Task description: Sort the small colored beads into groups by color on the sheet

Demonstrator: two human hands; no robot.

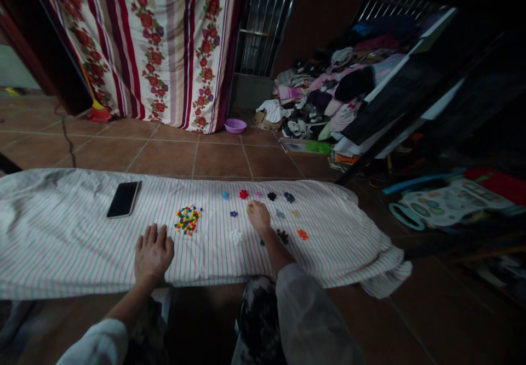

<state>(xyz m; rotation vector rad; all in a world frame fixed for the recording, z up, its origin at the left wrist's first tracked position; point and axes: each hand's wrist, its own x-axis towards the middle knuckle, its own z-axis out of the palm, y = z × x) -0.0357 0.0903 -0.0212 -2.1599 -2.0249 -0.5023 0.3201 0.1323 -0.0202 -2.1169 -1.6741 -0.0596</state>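
Observation:
My left hand (pixel 153 251) lies flat on the striped cloth, its fingers stretched out, just below a mixed pile of small coloured beads (pixel 188 220). Further right, my right hand (pixel 258 217) is closed, fingertips together and pointing down at the cloth. A speck of yellow-green (pixel 249 208) shows at those fingertips; whether it is gripped or lies beneath them is unclear. Around this hand sit small single-colour piles: purple (pixel 234 214), red (pixel 244 194), pink (pixel 258 195), black (pixel 272 196), white (pixel 236 236) and orange (pixel 302 234). My forearm partly covers a dark green pile (pixel 262 241).
A dark-screened phone (pixel 124 199) rests on the cloth-covered table (pixel 82 244) at the left. Beyond the table are a hanging floral curtain (pixel 172 52), a purple basin (pixel 235 126), a red broom (pixel 99 113) and a heap of clothes (pixel 329 91).

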